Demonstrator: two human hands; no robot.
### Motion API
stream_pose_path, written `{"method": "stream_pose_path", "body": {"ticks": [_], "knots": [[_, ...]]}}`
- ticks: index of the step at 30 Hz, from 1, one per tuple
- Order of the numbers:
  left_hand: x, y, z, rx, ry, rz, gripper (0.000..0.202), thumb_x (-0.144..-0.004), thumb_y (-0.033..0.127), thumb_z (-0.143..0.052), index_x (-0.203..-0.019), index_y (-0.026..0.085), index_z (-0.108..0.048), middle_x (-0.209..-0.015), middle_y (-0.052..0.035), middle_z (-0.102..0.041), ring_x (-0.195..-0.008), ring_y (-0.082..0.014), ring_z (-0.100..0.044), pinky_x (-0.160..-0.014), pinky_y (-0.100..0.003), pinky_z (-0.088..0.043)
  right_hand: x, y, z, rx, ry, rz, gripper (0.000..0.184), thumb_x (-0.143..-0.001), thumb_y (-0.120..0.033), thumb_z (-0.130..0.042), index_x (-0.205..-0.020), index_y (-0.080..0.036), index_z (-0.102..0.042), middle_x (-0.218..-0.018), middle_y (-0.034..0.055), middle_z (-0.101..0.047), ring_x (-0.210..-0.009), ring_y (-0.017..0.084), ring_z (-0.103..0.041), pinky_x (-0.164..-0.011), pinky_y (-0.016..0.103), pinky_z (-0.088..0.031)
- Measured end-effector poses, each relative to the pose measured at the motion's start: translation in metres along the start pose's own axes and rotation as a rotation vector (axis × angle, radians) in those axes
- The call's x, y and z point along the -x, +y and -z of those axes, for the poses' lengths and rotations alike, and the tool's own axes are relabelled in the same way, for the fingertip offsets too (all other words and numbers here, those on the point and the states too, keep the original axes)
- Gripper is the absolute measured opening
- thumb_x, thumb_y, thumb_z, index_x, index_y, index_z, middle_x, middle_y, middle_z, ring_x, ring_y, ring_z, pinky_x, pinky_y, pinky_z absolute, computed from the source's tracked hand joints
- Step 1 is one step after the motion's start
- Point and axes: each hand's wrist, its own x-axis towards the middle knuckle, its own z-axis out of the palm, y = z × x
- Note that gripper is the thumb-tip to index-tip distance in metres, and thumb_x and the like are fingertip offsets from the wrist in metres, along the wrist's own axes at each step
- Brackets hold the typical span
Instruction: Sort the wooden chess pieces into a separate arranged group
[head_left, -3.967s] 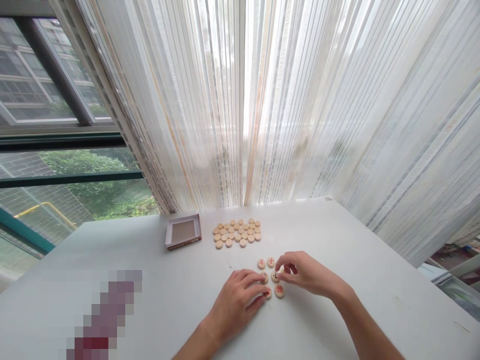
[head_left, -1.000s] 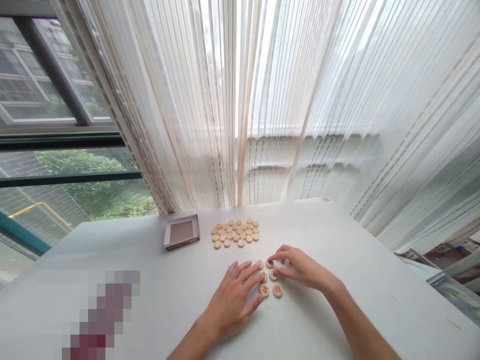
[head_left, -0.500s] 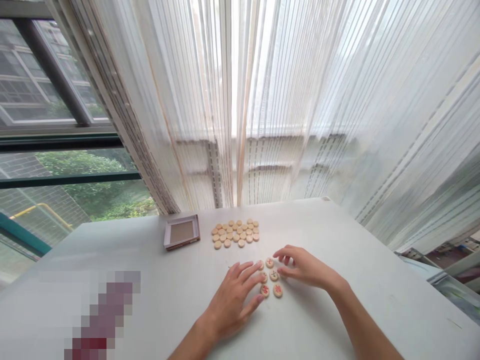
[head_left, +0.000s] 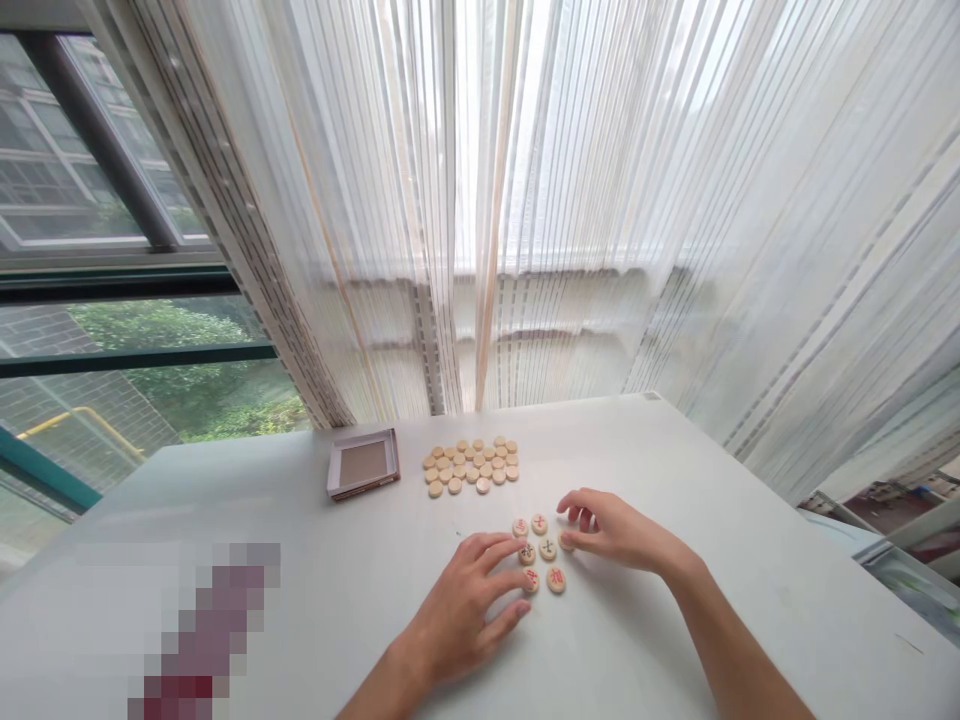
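Note:
Xiangqi pieces with red or black characters lie face up in a small cluster on the white table. My left hand [head_left: 474,602] is spread palm down at the cluster's left, a fingertip touching the lower-left red piece [head_left: 532,580]. Near its upper fingers is a black-marked piece [head_left: 527,553]. My right hand [head_left: 611,530] hovers at the right, thumb and index finger apart. Its thumb rests against a piece [head_left: 566,541], whose face is partly hidden. Between the hands are a black piece [head_left: 547,548], a red piece [head_left: 539,524] and a lower-right red piece [head_left: 556,580].
Several plain-looking wooden pieces [head_left: 472,475] lie in rough rows farther back. Left of them sits a shallow open box [head_left: 394,470] on the white table [head_left: 300,570]. A sheer striped curtain [head_left: 465,200] hangs behind the table's far edge.
My right hand has shifted slightly right, and a piece now shows under its thumb. My left fingers have drawn back a little left, uncovering more of the left-column pieces.

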Motion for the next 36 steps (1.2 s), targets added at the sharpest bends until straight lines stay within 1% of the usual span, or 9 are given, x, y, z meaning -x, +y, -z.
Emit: {"method": "stream_pose_path", "body": {"ticks": [4, 6, 8, 11, 15, 20, 26, 32, 36], "knots": [[0.000, 0.000, 0.001, 0.002, 0.007, -0.008, 0.028, -0.095, 0.026, -0.057, -0.121, 0.032, -0.065, -0.144, -0.0015, -0.054, -0.133, -0.0266, -0.046, -0.112, -0.048, -0.040, 0.004, -0.010, -0.001, 0.070, 0.028, 0.006, 0.030, -0.074, -0.040, -0.076, -0.084, -0.022, -0.055, -0.083, 0.0002, -0.061, -0.072, 0.017, -0.053, -0.062, 0.026, -0.042], [0.000, 0.000, 0.001, -0.003, 0.007, -0.010, 0.028, -0.095, 0.026, -0.058, -0.121, 0.032, -0.065, -0.144, -0.0011, -0.054, -0.133, -0.0266, -0.046, -0.112, -0.047, -0.041, 0.006, -0.014, -0.004, 0.080, 0.005, 0.026, 0.035, -0.070, -0.038, -0.079, -0.079, -0.022, -0.050, -0.081, -0.0014, -0.060, -0.070, 0.016, -0.049, -0.059, 0.024, -0.038], [0.000, 0.000, 0.001, -0.010, 0.006, -0.011, 0.029, -0.094, 0.025, -0.058, -0.121, 0.033, -0.065, -0.145, -0.0009, -0.054, -0.133, -0.0267, -0.046, -0.112, -0.047, -0.041, 0.006, -0.017, -0.009, 0.082, -0.029, 0.033, 0.039, -0.067, -0.038, -0.082, -0.076, -0.022, -0.047, -0.078, -0.0029, -0.058, -0.068, 0.015, -0.046, -0.057, 0.024, -0.035], [0.000, -0.001, 0.000, -0.016, 0.009, -0.012, 0.029, -0.094, 0.025, -0.058, -0.121, 0.033, -0.065, -0.144, -0.0009, -0.054, -0.132, -0.0270, -0.046, -0.111, -0.047, -0.041, 0.004, -0.016, -0.015, 0.087, -0.045, 0.028, 0.043, -0.064, -0.039, -0.084, -0.074, -0.022, -0.047, -0.077, -0.0037, -0.058, -0.066, 0.014, -0.045, -0.056, 0.023, -0.033], [-0.001, 0.000, 0.000, -0.013, 0.024, -0.018, 0.027, -0.094, 0.026, -0.058, -0.119, 0.033, -0.066, -0.143, -0.0011, -0.055, -0.131, -0.0277, -0.048, -0.110, -0.048, -0.043, 0.002, -0.014, -0.017, 0.083, -0.048, 0.018, 0.042, -0.064, -0.039, -0.084, -0.074, -0.022, -0.048, -0.076, -0.0042, -0.058, -0.065, 0.013, -0.046, -0.055, 0.023, -0.033], [-0.001, 0.000, 0.001, -0.008, 0.009, -0.010, 0.028, -0.094, 0.026, -0.058, -0.119, 0.033, -0.066, -0.144, -0.0013, -0.055, -0.132, -0.0268, -0.047, -0.110, -0.046, -0.043, 0.003, -0.014, -0.012, 0.063, -0.057, -0.001, 0.042, -0.064, -0.038, -0.084, -0.074, -0.022, -0.047, -0.076, -0.0041, -0.059, -0.065, 0.013, -0.046, -0.055, 0.022, -0.033], [-0.001, 0.001, 0.002, -0.017, 0.002, -0.011, 0.029, -0.094, 0.026, -0.057, -0.120, 0.033, -0.065, -0.144, -0.0013, -0.055, -0.132, -0.0273, -0.048, -0.109, -0.046, -0.044, 0.003, -0.014, -0.007, 0.059, -0.026, 0.004, 0.034, -0.069, -0.032, -0.078, -0.073, -0.022, -0.046, -0.075, -0.0042, -0.056, -0.064, 0.013, -0.044, -0.054, 0.022, -0.032], [-0.001, 0.000, 0.001, -0.020, -0.015, -0.009, 0.029, -0.094, 0.027, -0.058, -0.122, 0.033, -0.064, -0.145, -0.0013, -0.053, -0.133, -0.0272, -0.046, -0.111, -0.046, -0.042, 0.002, -0.011, -0.011, 0.040, -0.058, -0.015, 0.044, -0.063, -0.039, -0.085, -0.073, -0.022, -0.045, -0.075, -0.0044, -0.057, -0.064, 0.012, -0.044, -0.054, 0.022, -0.032], [0.000, -0.002, 0.001, -0.011, -0.004, -0.005, 0.037, -0.095, 0.027, -0.057, -0.133, 0.032, -0.056, -0.149, -0.0030, -0.048, -0.133, -0.0271, -0.045, -0.112, -0.047, -0.041, 0.002, -0.009, -0.009, 0.038, -0.041, 0.018, 0.039, -0.071, -0.038, -0.080, -0.074, -0.022, -0.045, -0.075, -0.0043, -0.057, -0.064, 0.013, -0.045, -0.054, 0.022, -0.033]]}}
